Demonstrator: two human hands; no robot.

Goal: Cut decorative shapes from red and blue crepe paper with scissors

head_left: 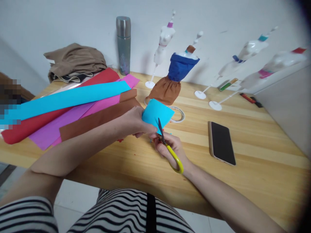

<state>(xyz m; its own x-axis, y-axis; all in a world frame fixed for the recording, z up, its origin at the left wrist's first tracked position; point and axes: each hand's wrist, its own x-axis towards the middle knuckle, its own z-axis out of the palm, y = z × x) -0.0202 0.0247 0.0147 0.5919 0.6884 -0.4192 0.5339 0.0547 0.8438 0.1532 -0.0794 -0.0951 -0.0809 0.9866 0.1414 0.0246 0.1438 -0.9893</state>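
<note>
My left hand point(136, 121) is closed on a small, bright blue piece of craft sheet point(157, 111), paper or cloth I cannot tell. Yellow-handled scissors point(173, 157) with dark blades are in my right hand point(176, 145). The blades point up and lie against the lower right edge of the blue piece, close to my left thumb. Partly behind the piece is a roll of white tape point(179, 115). Tiny red and blue scraps point(120, 140) lie on the table near my hands.
Colored sheets point(73, 103) and brown cloth point(75, 60) lie at left, beside a grey flask point(123, 48). Several white mannequin stands point(200, 94) line the back; one mannequin wears a blue top point(181, 68) and brown skirt point(165, 90). A phone point(222, 142) lies at right.
</note>
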